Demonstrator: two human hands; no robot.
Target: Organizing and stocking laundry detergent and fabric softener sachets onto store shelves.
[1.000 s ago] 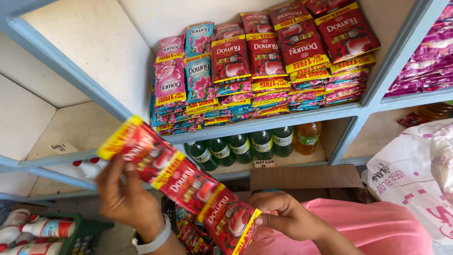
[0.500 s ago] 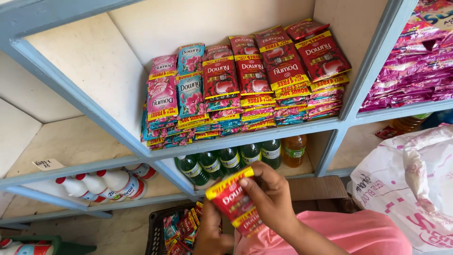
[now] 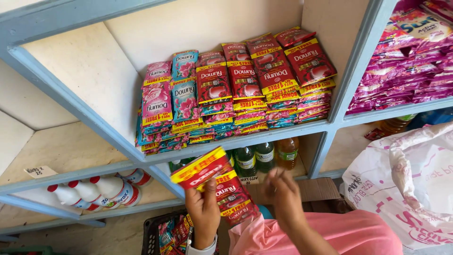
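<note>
The left hand pinched the red sachet strip, its long line running from ten to four o'clock. The right hand hovered at three o'clock, fingers spread, maybe blurred, holding nothing.

Stacks of sachets lay on the middle shelf at frame centre, with more packets on the shelf at upper right. Bottles stood below the middle shelf; spray bottles lay at lower left. A folded sachet strip sat in the left hand at bottom centre, the right hand just beside it. A plastic bag filled lower right, a basket lower left of the hands.
</note>
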